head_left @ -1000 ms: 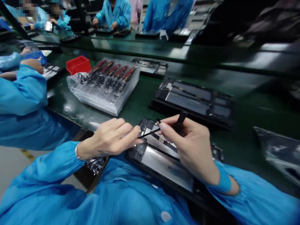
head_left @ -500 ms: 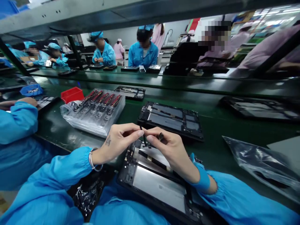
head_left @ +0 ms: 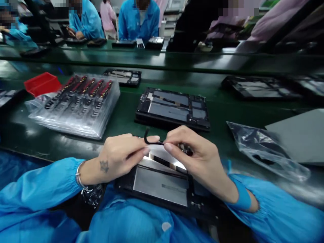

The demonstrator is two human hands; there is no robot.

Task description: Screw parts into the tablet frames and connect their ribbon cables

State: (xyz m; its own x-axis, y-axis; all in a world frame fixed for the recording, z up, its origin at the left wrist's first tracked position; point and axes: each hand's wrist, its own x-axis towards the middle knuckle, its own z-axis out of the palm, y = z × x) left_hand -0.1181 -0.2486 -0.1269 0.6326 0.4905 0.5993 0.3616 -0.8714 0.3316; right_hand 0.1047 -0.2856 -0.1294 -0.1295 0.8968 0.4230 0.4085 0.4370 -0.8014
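A thin black strip (head_left: 146, 136) runs between my two hands, its free end curling upward. My left hand (head_left: 118, 155) pinches it between thumb and forefinger. My right hand (head_left: 199, 158) grips the strip's other end with thumb and fingertips. Tucked in the right palm is a small dark shiny item (head_left: 186, 149), too hidden to name. Below both hands lies an opened tablet (head_left: 160, 189), tilted at the table's near edge, with silvery battery panels and a dark ribbon cable. My hands and wrists cover part of its upper side.
Behind my hands lies another opened tablet (head_left: 172, 108). Left stand stacked clear plastic trays (head_left: 73, 111) of small parts, and a red bin (head_left: 42, 83). At right are a clear plastic bag (head_left: 265, 152) and a grey sheet (head_left: 301, 135). People sit across the bench.
The view has tipped downward and shifted. The black strip, upright between the fingertips before, now lies nearly level with a curled end. Both hands stay pinched.
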